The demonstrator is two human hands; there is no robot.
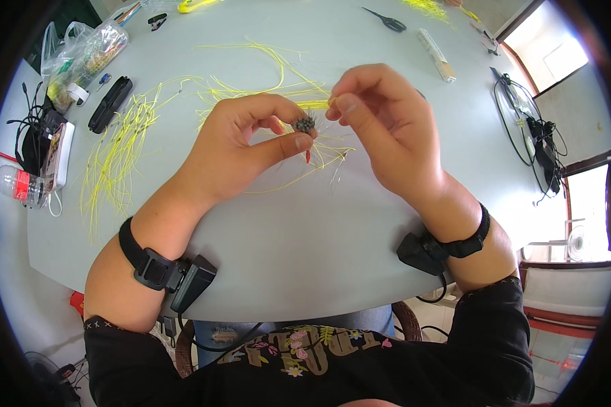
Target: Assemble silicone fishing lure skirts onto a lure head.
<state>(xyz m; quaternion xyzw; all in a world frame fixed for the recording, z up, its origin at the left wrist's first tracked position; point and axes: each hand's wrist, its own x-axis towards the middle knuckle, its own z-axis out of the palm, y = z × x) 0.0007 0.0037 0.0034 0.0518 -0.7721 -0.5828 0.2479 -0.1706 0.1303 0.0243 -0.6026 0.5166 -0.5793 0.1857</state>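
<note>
My left hand pinches a small dark grey, knobbly bundle between thumb and fingertips. Thin strands stick out of the bundle, and a small red piece shows beneath it. Just to the right, my right hand is raised with its thumb pressed to the fingertips. Whatever lies in that pinch is too fine to make out. Behind and below both hands spread thin yellow strands, some passing close to the right fingertips. A looser pile of yellow strands lies left of my left hand.
At left are a long black case, a filled plastic bag, a bottle and a white box. Black-handled scissors and a long narrow carton lie far right. Black cables hang along the table's right edge.
</note>
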